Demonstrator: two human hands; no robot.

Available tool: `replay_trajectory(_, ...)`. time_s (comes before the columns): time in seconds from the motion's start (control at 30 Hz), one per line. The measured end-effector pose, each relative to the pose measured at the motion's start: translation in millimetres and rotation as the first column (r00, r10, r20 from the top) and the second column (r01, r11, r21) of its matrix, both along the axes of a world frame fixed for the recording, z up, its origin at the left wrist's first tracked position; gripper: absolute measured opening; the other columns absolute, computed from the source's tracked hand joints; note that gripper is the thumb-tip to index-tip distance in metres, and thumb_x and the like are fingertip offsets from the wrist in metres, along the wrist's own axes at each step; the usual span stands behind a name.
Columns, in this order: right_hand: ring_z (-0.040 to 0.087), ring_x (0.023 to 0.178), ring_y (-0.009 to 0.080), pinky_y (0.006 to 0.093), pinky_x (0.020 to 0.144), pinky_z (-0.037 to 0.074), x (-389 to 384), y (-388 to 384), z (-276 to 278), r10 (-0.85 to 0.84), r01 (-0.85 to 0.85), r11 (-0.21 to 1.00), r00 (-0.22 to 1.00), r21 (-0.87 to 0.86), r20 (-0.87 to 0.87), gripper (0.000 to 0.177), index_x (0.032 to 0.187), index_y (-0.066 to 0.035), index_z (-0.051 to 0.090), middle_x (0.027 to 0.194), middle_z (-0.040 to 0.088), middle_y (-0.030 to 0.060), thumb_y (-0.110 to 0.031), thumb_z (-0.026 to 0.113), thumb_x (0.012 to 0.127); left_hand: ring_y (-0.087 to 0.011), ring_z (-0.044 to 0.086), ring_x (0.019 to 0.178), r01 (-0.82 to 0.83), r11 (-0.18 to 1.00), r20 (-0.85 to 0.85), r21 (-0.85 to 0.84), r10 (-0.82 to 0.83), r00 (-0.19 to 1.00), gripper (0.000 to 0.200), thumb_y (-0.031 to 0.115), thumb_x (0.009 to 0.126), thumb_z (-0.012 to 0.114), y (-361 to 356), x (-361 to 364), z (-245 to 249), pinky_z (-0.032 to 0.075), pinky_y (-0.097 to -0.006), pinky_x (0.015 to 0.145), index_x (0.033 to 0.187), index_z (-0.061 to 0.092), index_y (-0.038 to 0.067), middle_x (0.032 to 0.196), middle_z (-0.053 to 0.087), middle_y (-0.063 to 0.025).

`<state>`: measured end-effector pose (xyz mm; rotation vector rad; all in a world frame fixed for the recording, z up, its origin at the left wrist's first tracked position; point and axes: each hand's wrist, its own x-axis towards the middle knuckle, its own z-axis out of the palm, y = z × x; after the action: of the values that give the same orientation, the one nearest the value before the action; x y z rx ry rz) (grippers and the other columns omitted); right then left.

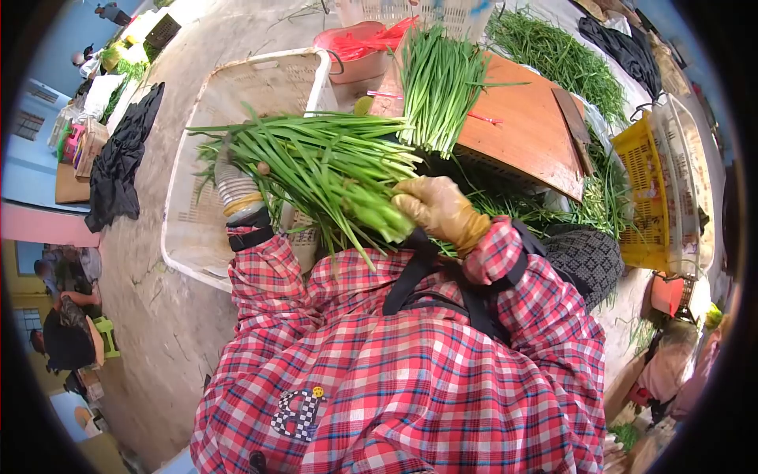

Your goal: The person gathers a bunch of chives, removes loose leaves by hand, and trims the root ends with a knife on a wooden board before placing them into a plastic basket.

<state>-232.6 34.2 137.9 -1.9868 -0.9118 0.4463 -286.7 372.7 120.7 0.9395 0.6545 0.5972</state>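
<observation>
A large bunch of garlic chives (316,162) lies crosswise in front of my chest, leaf tips to the left and pale stem ends to the right. My left hand (237,186), in a grey ribbed glove, holds the leafy end; leaves hide most of its fingers. At the stem ends, my right hand (442,212) in a yellowish glove has its fingers closed on some stalks. Just beyond, a second, neat bunch of chives (442,87) rests on a brown wooden board (521,118), its stem ends toward me.
A white plastic crate (185,229) stands at left, below the held leaves. Behind it sits a reddish basin (351,67) with red plastic strips (387,38). Loose chives (553,59) are heaped beyond the board. Yellow (636,193) and white crates stand at right.
</observation>
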Motion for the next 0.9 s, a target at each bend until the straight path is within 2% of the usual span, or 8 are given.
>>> replay_trajectory(0.13, 0.062, 0.069, 0.0249, 0.0345, 0.064, 0.049, 17, -38, 33, 0.089, -0.1, 0.994, 0.972, -0.04, -0.217, 0.031, 0.092, 0.0, 0.064, 0.075, 0.062, 0.0156, -0.028, 0.054, 0.088, -0.0248, 0.065, 0.079, 0.069, 0.98, 0.189, -0.185, -0.034, 0.981, 0.03, 0.022, 0.091, 0.05, -9, 5, 7, 0.055, -0.0327, 0.058, 0.107, 0.06, -0.002, 0.1, 0.066, -0.013)
replay_trajectory(0.3, 0.047, 0.06, 0.0095, 0.0242, 0.055, 0.04, 30, -125, 10, 0.01, -0.018, 1.0, 0.926, -0.017, -0.377, 0.033, 0.083, -0.001, 0.066, 0.067, 0.055, 0.0019, -0.03, 0.053, 0.091, -0.0301, 0.063, 0.089, -0.022, 0.976, 0.024, -0.218, 0.027, 0.999, 0.027, 0.018, 0.09, 0.055, 14, 7, -32, 0.052, -0.0417, 0.084, 0.106, 0.059, -0.003, 0.104, 0.064, -0.0167)
replay_trajectory(0.4, 0.057, 0.061, 0.0225, 0.0356, 0.057, 0.046, 44, -206, -29, -0.191, 0.097, 0.84, 0.974, -0.534, -0.123, 0.027, 0.079, -0.005, 0.069, 0.072, 0.062, 0.0108, -0.026, 0.052, 0.084, -0.0301, 0.063, 0.089, -0.093, 0.981, -0.011, -0.17, 0.092, 0.996, 0.027, 0.018, 0.089, 0.056, 33, 9, -59, 0.052, -0.0413, 0.083, 0.106, 0.059, -0.003, 0.105, 0.064, -0.0168)
replay_trajectory(0.43, 0.062, 0.076, 0.0312, 0.0402, 0.068, 0.049, 51, -236, -47, -0.162, 0.091, 0.536, 0.987, -0.84, 0.004, 0.027, 0.095, -0.007, 0.068, 0.087, 0.065, 0.0159, -0.026, 0.052, 0.083, -0.0299, 0.063, 0.089, -0.063, 0.975, 0.009, -0.214, 0.066, 0.998, 0.027, 0.017, 0.088, 0.057, 41, 8, -69, 0.053, -0.0416, 0.082, 0.106, 0.059, -0.003, 0.106, 0.064, -0.0172)
replay_trajectory(0.53, 0.06, 0.098, 0.0343, 0.0407, 0.082, 0.048, 30, -225, -42, -0.235, 0.449, 0.523, 0.893, -0.725, 0.384, 0.036, 0.113, -0.009, 0.062, 0.107, 0.062, 0.019, -0.026, 0.054, 0.082, -0.0311, 0.063, 0.09, -0.095, 0.985, -0.036, -0.143, 0.091, 0.995, 0.032, 0.02, 0.087, 0.059, 31, 7, -58, 0.052, -0.0431, 0.083, 0.108, 0.057, -0.004, 0.106, 0.063, -0.0184)
replay_trajectory(0.67, 0.055, 0.11, 0.0318, 0.0371, 0.093, 0.044, 14, -81, 6, -0.023, 0.042, 0.995, 0.98, -0.09, 0.199, 0.052, 0.126, -0.004, 0.051, 0.116, 0.058, 0.0164, -0.03, 0.063, 0.082, -0.0318, 0.062, 0.091, -0.084, 0.981, -0.053, -0.176, 0.075, 0.996, 0.029, 0.017, 0.086, 0.059, 21, 10, -45, 0.051, -0.0439, 0.084, 0.107, 0.058, -0.004, 0.105, 0.063, -0.0178)
replay_trajectory(0.8, 0.061, 0.097, 0.0317, 0.041, 0.081, 0.049, 1, 9, 10, 0.109, -0.011, 0.884, 0.977, -0.467, 0.183, 0.043, 0.114, -0.01, 0.058, 0.103, 0.064, 0.0137, -0.035, 0.064, 0.079, -0.0287, 0.064, 0.089, -0.057, 0.995, 0.016, -0.087, 0.058, 0.998, 0.028, 0.017, 0.088, 0.055, 13, 10, -35, 0.053, -0.0396, 0.083, 0.104, 0.06, -0.005, 0.103, 0.065, -0.0176)
replay_trajectory(0.9, 0.063, 0.08, 0.0321, 0.0411, 0.071, 0.051, 19, 7, -9, 0.024, 0.029, 0.968, 0.977, -0.247, 0.21, 0.024, 0.093, -0.01, 0.067, 0.083, 0.066, 0.0141, -0.028, 0.06, 0.079, -0.0296, 0.063, 0.089, -0.019, 0.981, 0.045, -0.195, 0.028, 0.999, 0.025, 0.015, 0.085, 0.056, 3, 7, -6, 0.052, -0.0395, 0.084, 0.1, 0.06, -0.004, 0.101, 0.065, -0.0167)
